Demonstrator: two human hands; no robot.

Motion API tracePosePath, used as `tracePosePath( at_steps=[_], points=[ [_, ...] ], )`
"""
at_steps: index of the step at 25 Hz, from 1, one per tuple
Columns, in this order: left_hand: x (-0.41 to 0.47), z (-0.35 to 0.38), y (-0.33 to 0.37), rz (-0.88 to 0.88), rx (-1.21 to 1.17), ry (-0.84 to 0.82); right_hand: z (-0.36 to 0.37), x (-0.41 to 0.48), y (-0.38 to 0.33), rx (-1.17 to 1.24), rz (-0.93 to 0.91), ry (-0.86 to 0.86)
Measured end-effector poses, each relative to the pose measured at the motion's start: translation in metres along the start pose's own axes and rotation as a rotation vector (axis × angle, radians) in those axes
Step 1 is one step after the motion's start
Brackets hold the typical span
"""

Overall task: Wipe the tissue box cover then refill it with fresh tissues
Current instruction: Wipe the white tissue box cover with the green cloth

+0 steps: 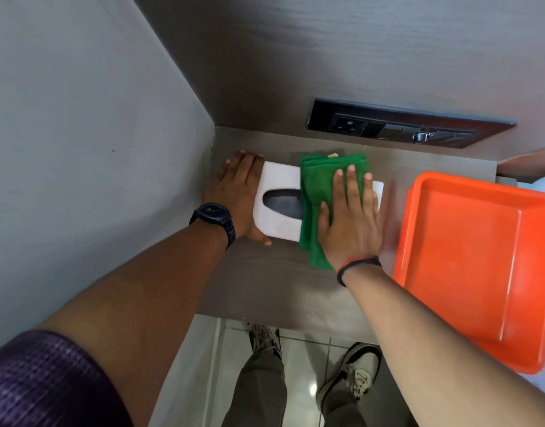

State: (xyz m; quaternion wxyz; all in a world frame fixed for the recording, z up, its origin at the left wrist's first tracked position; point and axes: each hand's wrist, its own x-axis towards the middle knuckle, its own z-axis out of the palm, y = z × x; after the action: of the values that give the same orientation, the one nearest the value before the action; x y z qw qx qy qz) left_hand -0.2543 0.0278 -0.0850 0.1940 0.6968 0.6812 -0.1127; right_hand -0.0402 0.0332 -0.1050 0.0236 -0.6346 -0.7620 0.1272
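Note:
A white tissue box cover [278, 183] with a dark oval slot lies flat on the brown desk [265, 288] near the left wall. My left hand [234, 192] grips its left end, thumb on the near side and fingers on the far side. A folded green cloth [319, 192] covers the right half of the cover. My right hand [349, 217] lies flat on the cloth with fingers spread, pressing it down. The cover's right end peeks out past my fingertips. No tissues are in view.
An orange plastic tray [468, 263] sits at the right, overhanging the desk's front edge. A black socket panel [403, 124] is set in the back wall. A grey wall [95, 149] closes the left side. Below the desk edge I see tiled floor and my shoes.

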Motion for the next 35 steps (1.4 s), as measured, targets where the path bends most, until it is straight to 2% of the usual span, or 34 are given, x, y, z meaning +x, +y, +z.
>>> tracePosePath(
  at_steps=[4, 9, 15, 18, 21, 27, 32, 35],
  points=[
    [0.000, 0.001, 0.001, 0.001, -0.002, 0.007, -0.005, -0.004, 0.014, 0.021, 0.105, 0.015],
    [0.002, 0.006, -0.001, 0.001, -0.044, 0.028, 0.001, 0.003, -0.014, 0.055, 0.235, 0.032],
    [0.002, 0.010, -0.001, 0.016, -0.096, 0.075, 0.012, 0.026, -0.063, 0.058, 0.007, -0.028],
    [0.002, 0.007, -0.001, 0.027, -0.126, 0.079, 0.011, 0.019, -0.057, 0.048, -0.121, -0.049],
    [0.000, 0.003, -0.001, 0.015, -0.116, 0.055, 0.008, 0.010, -0.035, 0.067, -0.166, -0.044],
    [-0.002, 0.005, -0.002, 0.000, -0.080, 0.039, -0.002, 0.000, 0.008, 0.039, -0.009, 0.021],
    [0.002, 0.008, -0.004, 0.012, -0.072, 0.051, 0.007, 0.006, -0.037, 0.137, 0.183, 0.046],
    [0.004, 0.012, -0.004, 0.045, -0.122, 0.102, 0.013, 0.012, -0.071, 0.158, 0.142, -0.004]
  ],
)
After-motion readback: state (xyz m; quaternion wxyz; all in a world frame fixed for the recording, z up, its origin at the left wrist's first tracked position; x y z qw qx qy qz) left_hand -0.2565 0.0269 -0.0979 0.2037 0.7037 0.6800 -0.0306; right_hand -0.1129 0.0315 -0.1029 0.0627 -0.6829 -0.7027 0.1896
